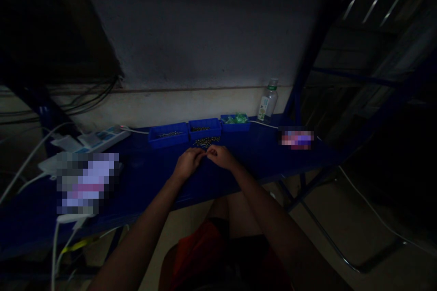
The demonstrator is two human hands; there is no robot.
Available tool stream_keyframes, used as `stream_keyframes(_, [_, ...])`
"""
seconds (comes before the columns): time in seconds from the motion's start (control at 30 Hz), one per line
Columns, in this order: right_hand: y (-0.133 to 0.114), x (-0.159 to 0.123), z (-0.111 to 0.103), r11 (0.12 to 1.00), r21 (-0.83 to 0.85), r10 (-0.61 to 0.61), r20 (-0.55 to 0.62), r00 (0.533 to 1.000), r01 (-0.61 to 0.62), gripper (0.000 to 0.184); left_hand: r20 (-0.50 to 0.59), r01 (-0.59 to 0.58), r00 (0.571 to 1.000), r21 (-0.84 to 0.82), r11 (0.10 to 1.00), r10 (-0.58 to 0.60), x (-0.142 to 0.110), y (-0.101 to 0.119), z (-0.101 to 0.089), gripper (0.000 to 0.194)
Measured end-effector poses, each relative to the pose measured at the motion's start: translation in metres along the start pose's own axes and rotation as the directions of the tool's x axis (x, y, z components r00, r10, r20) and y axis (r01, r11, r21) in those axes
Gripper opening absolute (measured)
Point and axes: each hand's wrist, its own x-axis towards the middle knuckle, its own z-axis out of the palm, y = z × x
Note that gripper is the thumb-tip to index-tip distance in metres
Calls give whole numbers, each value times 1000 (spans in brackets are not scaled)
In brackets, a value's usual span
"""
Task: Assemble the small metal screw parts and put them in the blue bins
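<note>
My left hand (188, 163) and my right hand (221, 156) meet fingertip to fingertip low over the blue table (143, 177). Both are closed in a pinch, and whatever lies between the fingers is too small and dark to name. Just beyond them is a loose pile of small metal pieces (206, 141), perhaps screws. Behind the pile stands a blue bin (205, 134) with similar small pieces in it. To its left, another blue bin (168, 140) holds thin, longer metal pieces. A third blue bin (235, 126) on the right contains crumpled green clear plastic.
A clear bottle (268, 102) stands at the back right by the wall. On the left are a white power strip (105, 138) with plugs and a pixelated object (90, 184). Another pixelated object (297, 138) lies at right. White cables run along the table's back.
</note>
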Motion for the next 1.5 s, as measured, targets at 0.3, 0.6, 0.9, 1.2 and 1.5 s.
stream_keyframes(0.3, [0, -1, 0, 1000, 10, -18, -21, 1000, 18, 13, 17, 13, 1000, -21, 1000, -12, 0, 2, -1, 23])
stream_keyframes(0.6, [-3, -2, -1, 999, 49, -5, -17, 1000, 6, 20, 3, 56, 998, -222, 973, -56, 0, -3, -1, 29])
stream_keyframes(0.9, [-1, -2, -1, 996, 84, -25, -22, 999, 27, 21, 4, 79, 997, -261, 962, -81, 1, -7, 4, 30])
stream_keyframes(1.2, [-5, -2, -4, 998, 55, -15, -53, 998, 18, 21, 4, 76, 997, -254, 964, -77, 1, -4, 3, 28])
stream_keyframes(1.5, [-2, -2, -2, 999, 39, -11, -31, 999, 12, 20, 19, 101, 995, -221, 970, -99, 1, -9, 6, 24])
